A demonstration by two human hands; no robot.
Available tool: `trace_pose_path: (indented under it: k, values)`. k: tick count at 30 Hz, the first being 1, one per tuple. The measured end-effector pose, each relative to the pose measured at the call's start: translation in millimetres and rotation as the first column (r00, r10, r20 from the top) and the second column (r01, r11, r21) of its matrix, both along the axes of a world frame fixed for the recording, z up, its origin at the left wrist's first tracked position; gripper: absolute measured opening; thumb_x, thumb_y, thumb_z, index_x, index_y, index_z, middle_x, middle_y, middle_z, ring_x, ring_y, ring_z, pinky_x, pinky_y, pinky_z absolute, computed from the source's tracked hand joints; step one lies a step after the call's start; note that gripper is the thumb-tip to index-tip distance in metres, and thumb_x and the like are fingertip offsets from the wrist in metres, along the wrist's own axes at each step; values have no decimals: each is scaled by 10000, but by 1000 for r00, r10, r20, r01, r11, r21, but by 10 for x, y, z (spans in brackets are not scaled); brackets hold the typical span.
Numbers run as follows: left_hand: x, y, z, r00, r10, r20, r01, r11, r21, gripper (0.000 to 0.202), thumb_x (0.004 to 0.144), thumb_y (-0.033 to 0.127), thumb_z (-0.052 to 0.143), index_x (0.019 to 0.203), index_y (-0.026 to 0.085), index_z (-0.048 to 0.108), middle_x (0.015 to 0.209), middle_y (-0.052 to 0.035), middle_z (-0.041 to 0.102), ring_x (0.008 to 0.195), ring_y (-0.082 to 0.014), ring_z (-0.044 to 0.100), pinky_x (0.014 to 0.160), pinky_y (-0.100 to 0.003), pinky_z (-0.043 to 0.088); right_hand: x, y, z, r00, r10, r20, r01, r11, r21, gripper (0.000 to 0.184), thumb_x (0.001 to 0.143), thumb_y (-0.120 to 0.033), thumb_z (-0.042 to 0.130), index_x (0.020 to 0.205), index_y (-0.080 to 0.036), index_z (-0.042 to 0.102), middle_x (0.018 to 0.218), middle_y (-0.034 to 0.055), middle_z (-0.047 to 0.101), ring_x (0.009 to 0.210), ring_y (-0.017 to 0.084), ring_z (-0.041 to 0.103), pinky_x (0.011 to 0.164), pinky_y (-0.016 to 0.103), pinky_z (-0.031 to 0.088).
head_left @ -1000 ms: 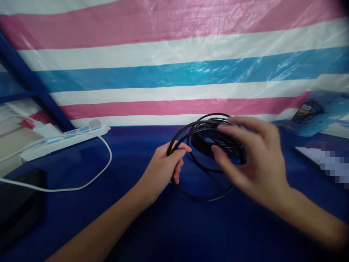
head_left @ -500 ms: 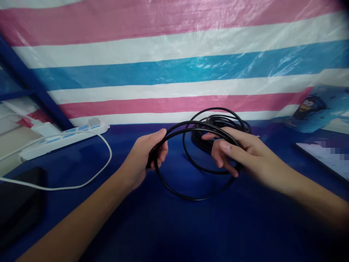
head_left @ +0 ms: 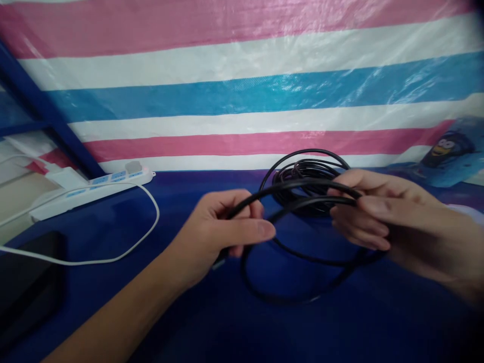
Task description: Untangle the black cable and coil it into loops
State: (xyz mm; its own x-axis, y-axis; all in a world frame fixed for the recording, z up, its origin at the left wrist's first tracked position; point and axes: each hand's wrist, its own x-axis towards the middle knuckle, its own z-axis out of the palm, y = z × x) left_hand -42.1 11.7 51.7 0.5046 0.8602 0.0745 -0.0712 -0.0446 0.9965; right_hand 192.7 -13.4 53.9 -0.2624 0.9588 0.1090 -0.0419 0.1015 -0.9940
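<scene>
Black cable [head_left: 302,184] in both my hands, loops raised over the surface [head_left: 302,338], front of me, about mid-view. Left hand [head_left: 215,229]: fingers grasping the cable, thumb laid across the near side. A small greyish bit pokes out below that hand, too blurred to name. Right hand [head_left: 412,222]: fingers grasping two strands of the loops, thumb on top; blurred a little. Lower part of the loop hangs down between the hands; can't tell if it touches the surface.

Behind the loops, a coil [head_left: 302,171] of black cable sits at the surface's back edge, near the sheet.

Surface is dark blue, slightly shiny, darker toward me. Back wall is a striped sheet [head_left: 227,98]: pink, white and blue bands, creased, glossy with glare. Blue frame [head_left: 77,138] at left, slanting, with a crossbar.

Left side: white power strip [head_left: 108,187], blue sockets, grey plug [head_left: 133,167] near its far end, white adapter [head_left: 67,178] at the back. White cord [head_left: 113,260] loops across the surface. Dark case [head_left: 34,282] at the left edge. Far right: blue bag [head_left: 461,151] with a cartoon face, by the sheet.
</scene>
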Motion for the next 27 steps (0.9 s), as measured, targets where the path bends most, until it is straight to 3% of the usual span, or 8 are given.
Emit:
trace_pose_path:
  k: [2,5,8,12,15,17,22,27]
  values:
    - [9,-4,34,924,380,-34,-349,879,323,184,654,61,639,553,163,522,474,58,387,448,-30,332,480,-193,246,-78,-37,-13,997,30,68,-29,999,-19,300,761,-361,668,1011,-230,567,513,-48,416,411,39,398,366,138,325]
    - [29,-8,10,782,624,-1,-525,658,540,196,669,18,605,568,165,525,509,60,385,491,-33,357,535,-184,303,-196,-47,-69,992,43,121,-44,999,5,356,836,-411,567,1132,-216,531,674,-7,543,521,75,538,434,174,459]
    - [74,-13,-82,822,567,-55,-494,758,426,125,710,106,623,637,178,551,500,67,354,484,-38,389,529,-178,330,-221,27,-153,904,-259,340,156,941,301,346,885,-439,488,1127,-204,563,995,52,620,852,119,630,740,234,559]
    - [179,-27,-226,952,296,-81,-291,955,65,177,766,286,634,673,173,533,415,77,353,393,-30,362,454,-165,296,-115,99,-242,472,-777,416,30,485,874,533,893,-251,464,1409,-167,361,1359,131,430,1275,222,427,1086,409,396]
    - [248,-46,-276,981,163,104,-125,944,-305,327,820,440,557,666,171,455,451,73,409,313,-3,229,365,-161,180,-134,-11,-277,390,-839,380,-340,253,906,693,808,-67,476,1466,-137,271,1406,149,387,1352,281,332,1141,461,317]
    - [262,-54,-259,953,165,252,-25,877,-479,358,852,480,494,677,174,431,476,79,381,305,5,161,337,-154,128,-243,-137,-307,493,-717,493,-385,328,863,732,793,-18,450,1478,-169,240,1455,101,338,1366,241,332,1161,384,331]
    - [215,-77,-92,816,347,463,-50,839,-542,369,907,461,382,683,177,459,434,76,253,314,-19,146,314,-147,169,-541,-317,-413,927,-158,339,-62,830,555,761,911,-147,423,1472,-358,-47,1411,80,382,915,50,633,828,163,566]
    - [229,-146,-26,751,415,514,-74,826,-559,388,929,428,310,723,169,513,440,55,313,323,-37,281,344,-156,287,-595,-294,-468,982,157,107,-177,960,217,608,912,-327,485,1415,-377,148,1224,46,524,962,48,598,820,169,550]
